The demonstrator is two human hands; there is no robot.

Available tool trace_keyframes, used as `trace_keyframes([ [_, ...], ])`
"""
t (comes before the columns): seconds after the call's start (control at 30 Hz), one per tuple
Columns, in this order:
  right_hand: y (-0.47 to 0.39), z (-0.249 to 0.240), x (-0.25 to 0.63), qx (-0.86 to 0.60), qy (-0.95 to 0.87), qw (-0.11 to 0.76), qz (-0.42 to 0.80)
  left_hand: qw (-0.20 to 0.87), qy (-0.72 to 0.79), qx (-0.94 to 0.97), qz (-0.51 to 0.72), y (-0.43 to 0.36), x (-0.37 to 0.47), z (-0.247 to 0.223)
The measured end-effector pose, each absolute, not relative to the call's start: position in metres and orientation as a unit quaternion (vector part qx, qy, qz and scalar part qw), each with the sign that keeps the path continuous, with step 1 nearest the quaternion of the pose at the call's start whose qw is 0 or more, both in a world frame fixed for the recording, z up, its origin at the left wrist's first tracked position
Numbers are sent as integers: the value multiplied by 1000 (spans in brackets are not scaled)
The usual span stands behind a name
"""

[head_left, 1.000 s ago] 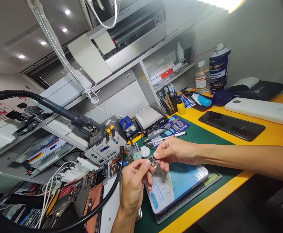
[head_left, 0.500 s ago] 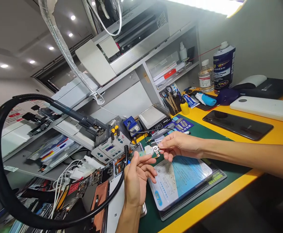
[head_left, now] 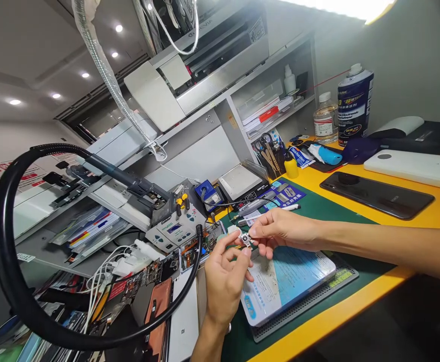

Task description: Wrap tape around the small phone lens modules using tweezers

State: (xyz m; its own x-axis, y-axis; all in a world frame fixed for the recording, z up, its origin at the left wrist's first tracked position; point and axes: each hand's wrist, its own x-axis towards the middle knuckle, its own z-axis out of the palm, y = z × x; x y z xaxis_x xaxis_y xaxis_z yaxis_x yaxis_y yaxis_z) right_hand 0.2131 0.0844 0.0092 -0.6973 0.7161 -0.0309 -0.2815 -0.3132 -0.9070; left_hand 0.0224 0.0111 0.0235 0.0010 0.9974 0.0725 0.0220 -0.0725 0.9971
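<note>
A small phone camera module [head_left: 245,239], silvery with a round dark centre, is held up above the far left corner of a blue-and-white box [head_left: 280,281]. My right hand [head_left: 276,231] pinches its right side between thumb and forefinger, with the other fingers curled below. From the left, my left hand [head_left: 225,271] has its forefinger and thumb closed on the module's left and lower edges. The fingers hide part of it. Just behind the fingertips is a small white piece [head_left: 234,229], partly covered.
A grey perforated mat [head_left: 299,306] lies under the box on the green mat [head_left: 355,261]. A black phone [head_left: 376,195] lies at right. A thick black hose [head_left: 1,241] loops across the left, near phone parts and a soldering station [head_left: 175,229]. Bottles stand at the back right.
My left hand has risen and turned inward, its spread fingers closing onto the module. My right hand keeps its pinch. The whole view has shifted slightly.
</note>
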Motion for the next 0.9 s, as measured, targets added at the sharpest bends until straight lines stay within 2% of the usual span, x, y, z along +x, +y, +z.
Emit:
trace_keyframes([
  [0.17,83,8,212,-222,-501,314,775,425,505,543,519,10,27,20],
  [0.7,80,4,208,-226,-475,307,793,367,519,589,500,11,27,16],
  [0.9,79,3,207,-231,-476,318,787,292,520,632,494,12,28,14],
])
